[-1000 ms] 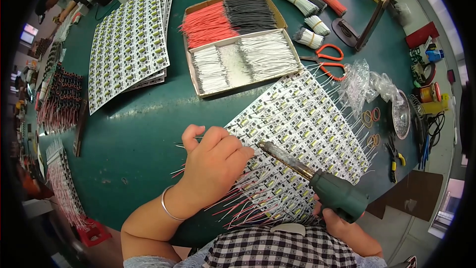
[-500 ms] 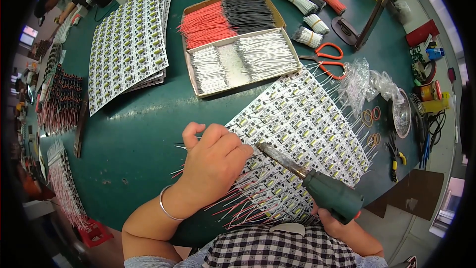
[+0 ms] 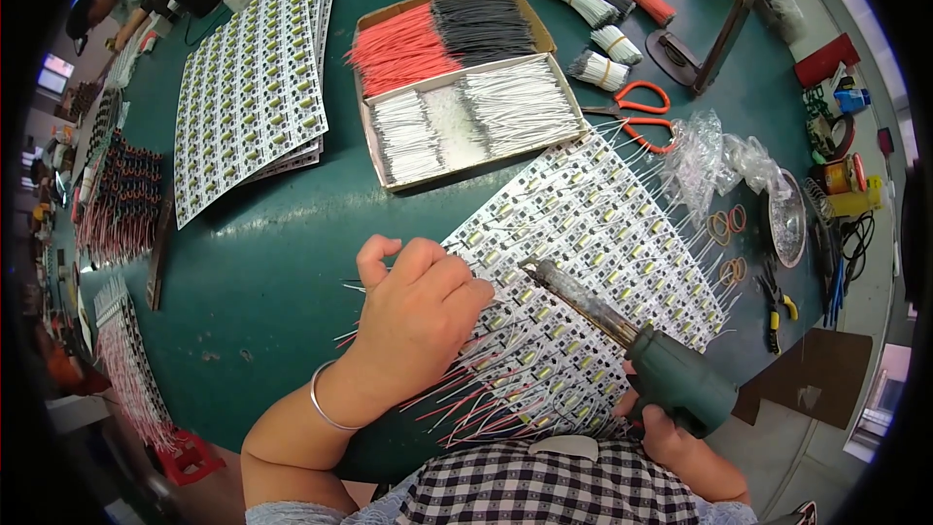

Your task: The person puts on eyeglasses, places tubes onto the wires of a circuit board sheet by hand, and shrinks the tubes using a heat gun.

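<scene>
At lower right, your right hand (image 3: pixel 661 425) grips the green soldering iron (image 3: pixel 686 379), tip over the circuit sheet (image 3: pixel 607 224) right of centre. Your left hand (image 3: pixel 420 316) curls at the sheet's left edge, hold unclear; tabletop (image 3: pixel 262 297) room spans centre-left.

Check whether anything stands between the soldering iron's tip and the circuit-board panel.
Nothing visible does. The right hand holds the soldering iron with its tip over the circuit-board panel; the left hand is to the tip's left, not between them.
</scene>
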{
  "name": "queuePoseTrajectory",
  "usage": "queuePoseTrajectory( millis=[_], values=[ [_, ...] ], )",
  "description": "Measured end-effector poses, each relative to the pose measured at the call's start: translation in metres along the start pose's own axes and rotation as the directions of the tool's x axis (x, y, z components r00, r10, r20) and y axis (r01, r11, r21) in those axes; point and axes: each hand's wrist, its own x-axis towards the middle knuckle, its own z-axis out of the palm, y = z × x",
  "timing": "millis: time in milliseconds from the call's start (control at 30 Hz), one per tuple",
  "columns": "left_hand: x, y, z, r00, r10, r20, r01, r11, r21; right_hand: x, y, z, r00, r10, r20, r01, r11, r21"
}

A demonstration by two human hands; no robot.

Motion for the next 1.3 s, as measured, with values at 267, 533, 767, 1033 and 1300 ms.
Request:
queuePoseTrajectory(
  millis=[267, 533, 767, 1033, 1300],
  values=[
    [0.001, 0.006, -0.002, 1.000, 0.017, -0.008, -0.017, 0.999, 0.038, -0.005, 0.003, 0.000, 0.982, -0.093, -0.163, 0.104, 0.993, 0.062],
    [-0.008, 0.016, 0.006, 0.991, 0.109, -0.078, -0.103, 0.991, 0.080, -0.011, -0.008, -0.010, 0.971, -0.214, -0.103, 0.207, 0.976, -0.072],
    [-0.007, 0.016, 0.011, 0.991, 0.113, -0.069, -0.108, 0.992, 0.069, 0.011, -0.024, -0.007, 0.928, -0.367, 0.061, 0.365, 0.869, -0.333],
    [-0.007, 0.013, 0.010, 0.994, 0.101, -0.042, -0.099, 0.995, 0.030, 0.003, -0.014, -0.003, 0.960, -0.270, 0.073, 0.279, 0.905, -0.321],
    [-0.005, 0.015, 0.008, 0.994, 0.102, -0.028, -0.101, 0.994, 0.050, 0.008, -0.017, -0.004, 0.910, -0.398, 0.112, 0.403, 0.792, -0.458]
  ],
)
